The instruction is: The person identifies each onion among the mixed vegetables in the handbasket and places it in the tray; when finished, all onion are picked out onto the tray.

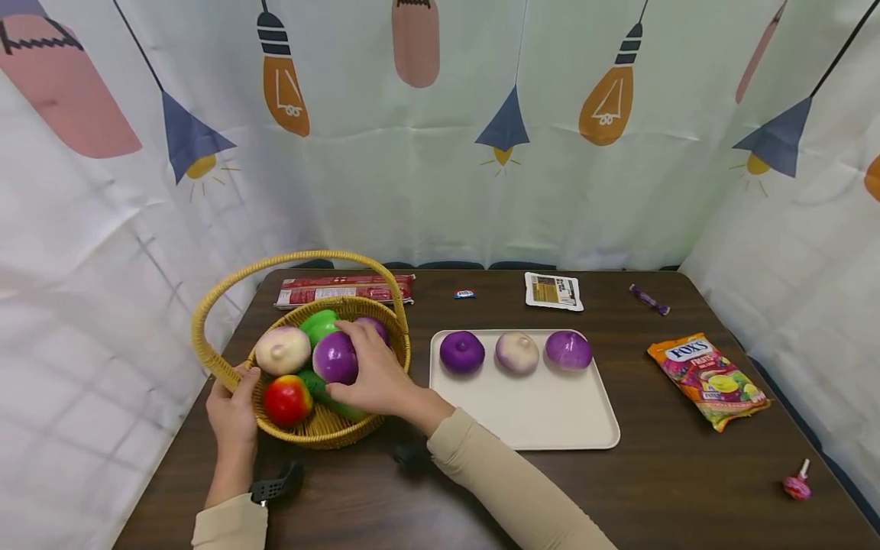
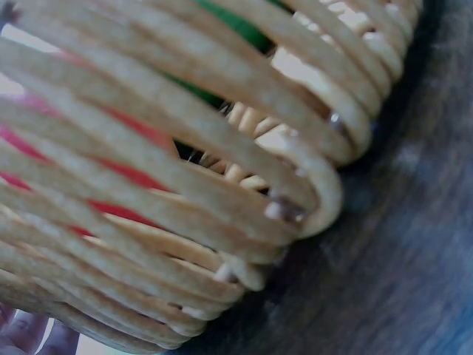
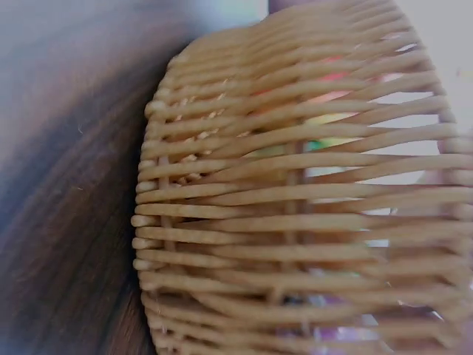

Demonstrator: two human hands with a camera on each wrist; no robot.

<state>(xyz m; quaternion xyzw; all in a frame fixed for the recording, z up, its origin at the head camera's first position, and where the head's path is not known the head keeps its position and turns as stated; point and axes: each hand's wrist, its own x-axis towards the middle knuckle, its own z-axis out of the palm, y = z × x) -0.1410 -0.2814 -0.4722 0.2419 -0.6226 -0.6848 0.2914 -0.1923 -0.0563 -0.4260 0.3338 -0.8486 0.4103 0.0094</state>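
A yellow wicker basket [image 1: 323,439] with a tall hoop handle stands on the left of the table. My left hand [image 1: 234,409] grips its left rim near the foot of the handle. Over the basket, my right hand [image 1: 378,374] holds a glossy purple onion [image 1: 334,357] between thumb and fingers. Around it in the basket lie a whitish onion [image 1: 283,351], a green pepper [image 1: 319,326], a red-and-yellow fruit [image 1: 287,400] and a long green vegetable [image 1: 351,412], partly hidden. Another purple onion [image 1: 373,327] shows behind my right hand. Both wrist views show mostly the basket's woven side [image 2: 185,148].
Right of the basket is a white tray [image 1: 522,420] with a dark purple onion [image 1: 462,352], a whitish onion [image 1: 517,353] and a purple onion [image 1: 568,350]. Packets [image 1: 344,289] [image 1: 553,291] lie behind. An orange candy bag [image 1: 708,380] and a lollipop [image 1: 797,483] lie at right.
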